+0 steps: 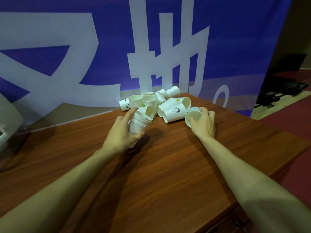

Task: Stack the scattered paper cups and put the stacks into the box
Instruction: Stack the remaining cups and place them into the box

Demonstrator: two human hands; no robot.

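My left hand grips a stack of white paper cups, tilted with its open mouth pointing away to the upper right. My right hand holds a single white paper cup lying on its side, its mouth facing me. Behind both hands a pile of scattered paper cups lies at the far edge of the wooden table; some stand upright, others lie on their sides, some with printed logos. At the left edge is a grey-white object that may be the box.
A blue banner with large white characters hangs right behind the table's far edge. To the right the table ends at a corner, with red floor and dark equipment beyond.
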